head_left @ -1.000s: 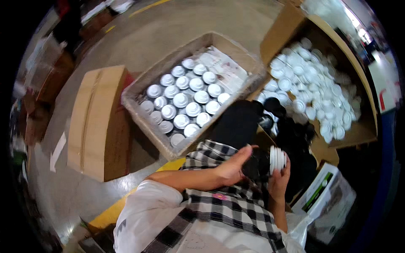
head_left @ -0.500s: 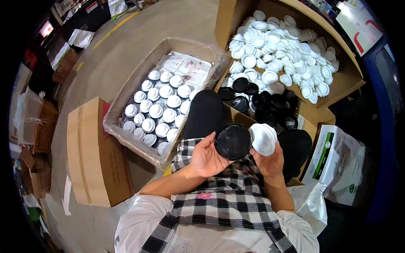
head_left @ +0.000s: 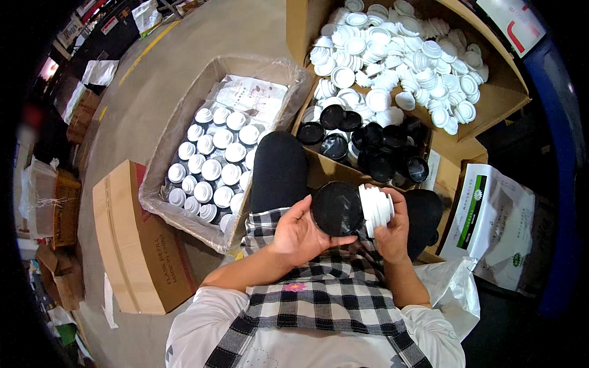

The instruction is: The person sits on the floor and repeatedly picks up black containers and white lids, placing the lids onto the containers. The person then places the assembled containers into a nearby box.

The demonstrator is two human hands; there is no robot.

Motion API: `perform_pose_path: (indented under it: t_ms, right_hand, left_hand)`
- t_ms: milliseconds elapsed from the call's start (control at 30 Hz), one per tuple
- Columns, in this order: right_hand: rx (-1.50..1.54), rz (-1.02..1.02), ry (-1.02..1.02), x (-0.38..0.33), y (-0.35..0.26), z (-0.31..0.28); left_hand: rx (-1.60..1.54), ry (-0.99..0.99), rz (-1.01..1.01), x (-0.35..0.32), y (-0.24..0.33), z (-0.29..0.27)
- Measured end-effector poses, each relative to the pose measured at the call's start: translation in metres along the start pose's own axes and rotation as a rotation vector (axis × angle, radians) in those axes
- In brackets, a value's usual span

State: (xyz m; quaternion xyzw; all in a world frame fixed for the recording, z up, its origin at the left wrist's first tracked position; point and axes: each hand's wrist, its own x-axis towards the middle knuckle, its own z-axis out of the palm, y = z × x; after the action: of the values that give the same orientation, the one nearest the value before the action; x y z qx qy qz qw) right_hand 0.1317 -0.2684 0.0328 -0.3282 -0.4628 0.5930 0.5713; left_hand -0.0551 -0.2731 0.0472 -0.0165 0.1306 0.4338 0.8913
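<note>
My left hand (head_left: 296, 238) is closed round the edge of a round, black, shallow plastic piece (head_left: 336, 209), its dark flat face turned up. In my right hand (head_left: 394, 236) is a white stepped plastic lid (head_left: 376, 210), tilted on edge so that its ridged rings show in profile. The lid's rim meets or nearly meets the right edge of the black piece; I cannot tell whether they are joined. Both are held above my lap, over the checked apron (head_left: 334, 285).
Ahead, an open carton (head_left: 299, 30) is heaped with white lids (head_left: 368, 46); black round pieces (head_left: 334, 146) lie before it. A plastic-lined carton (head_left: 161, 211) at left holds rows of white-topped pieces (head_left: 210, 170). A closed carton (head_left: 126, 242) stands beside it; a printed bag (head_left: 497, 227) lies right.
The white lid has turned from showing its face to standing on edge beside the black piece. My view has shifted slightly, moving the cartons left in the picture.
</note>
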Motion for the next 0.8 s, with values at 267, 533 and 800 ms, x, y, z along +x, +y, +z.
perform_pose_path:
  t_ms: [267,533,800]
  right_hand:
    - [-0.732,-0.389,0.01,0.019,-0.005,0.01]
    - [-0.853,-0.402,0.029,0.026,0.004,0.017]
    - [-0.814,-0.386,0.019,0.027,0.011,0.01]
  left_hand:
    - [0.049,-0.042,0.035,0.017,0.0,-0.006]
    - [0.193,-0.143,0.163,0.025,-0.011,-0.016]
    - [0.252,-0.077,0.15,0.026,-0.012,-0.018]
